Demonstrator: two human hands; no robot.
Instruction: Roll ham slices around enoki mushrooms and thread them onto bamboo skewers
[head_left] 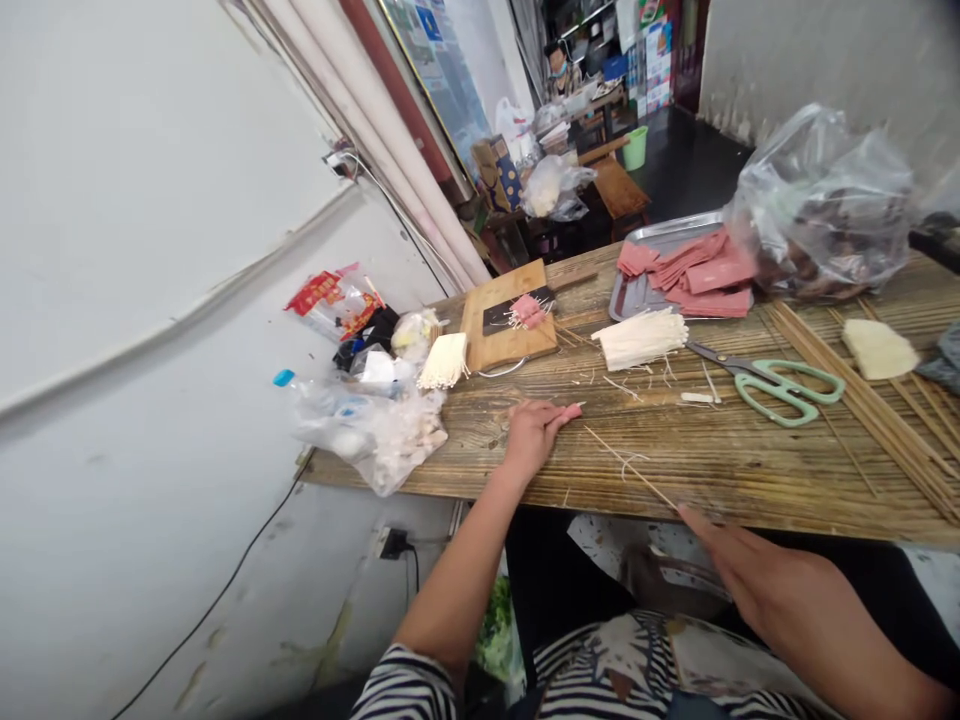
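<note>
My left hand (pixel 532 433) is closed on a small pink meat roll (pixel 572 411) against the wooden table, with a pale tip showing at its end. Between the fingers of my right hand (pixel 757 560) is a thin bamboo skewer (pixel 634 470), its point directed at the roll but apart from it. Behind my left hand, finished-looking pink rolls with enoki ends (pixel 529 311) lie on a cutting board (pixel 480 345) over a dark knife blade. A bundle of enoki mushrooms (pixel 641 338) rests farther right, and another enoki bundle (pixel 445 360) stands left of the board.
Green-handled scissors (pixel 787 390) and loose skewers (pixel 862 400) lie at the right. A metal tray (pixel 626 300) holds pink meat slices (pixel 701 270) beside a large plastic bag (pixel 825 210). Plastic bags (pixel 375 430) crowd the left end by the wall. A person (pixel 561 75) sits in the background.
</note>
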